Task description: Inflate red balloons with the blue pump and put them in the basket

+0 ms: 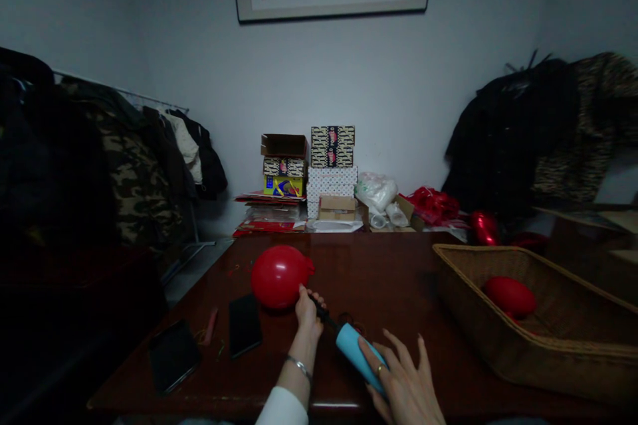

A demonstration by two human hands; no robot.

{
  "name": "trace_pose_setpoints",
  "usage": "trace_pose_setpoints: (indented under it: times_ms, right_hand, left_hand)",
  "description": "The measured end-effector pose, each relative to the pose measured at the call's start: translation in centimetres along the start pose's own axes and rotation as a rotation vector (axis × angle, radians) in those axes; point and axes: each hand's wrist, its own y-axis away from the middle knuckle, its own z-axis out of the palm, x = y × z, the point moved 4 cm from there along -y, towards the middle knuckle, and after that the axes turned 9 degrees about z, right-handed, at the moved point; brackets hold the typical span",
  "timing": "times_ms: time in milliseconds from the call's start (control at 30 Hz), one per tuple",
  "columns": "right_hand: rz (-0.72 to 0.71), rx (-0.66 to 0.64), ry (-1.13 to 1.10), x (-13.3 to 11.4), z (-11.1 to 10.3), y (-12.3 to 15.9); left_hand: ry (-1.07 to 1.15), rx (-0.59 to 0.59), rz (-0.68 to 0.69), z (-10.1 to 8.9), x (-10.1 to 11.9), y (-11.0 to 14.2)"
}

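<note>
Near the middle of the table, my left hand (308, 313) is closed around the black nozzle end (323, 312) of a balloon pump, right against an inflated red balloon (279, 277). The balloon's mouth is hidden by my fingers. The pump's light blue barrel (357, 353) slants down to the right. My right hand (403, 378) grips its near end between thumb and index finger, while the other fingers are spread out. Two dark phone-like slabs lie left of my left hand, one nearer (244, 325) and one farther (174, 356).
A wicker basket (503, 339) on the right holds a red balloon (510, 297). A small red stick-like piece (211, 327) lies between the slabs. Stacked boxes (332, 179) and plastic bags (377, 192) stand beyond the table (399, 272). Clothes hang on both sides.
</note>
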Motion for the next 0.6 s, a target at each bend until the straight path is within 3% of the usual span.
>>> trace_pose_setpoints:
  times_ms: [400,600]
  right_hand:
    - [-0.129,0.159,0.097,1.8,-2.8,2.2]
    - [-0.091,0.130,0.080,1.7,-2.3,1.8]
  left_hand:
    - [0.001,-0.008,0.024,0.9,2.7,-1.4]
    - [0.028,-0.011,0.047,0.5,2.4,-1.2]
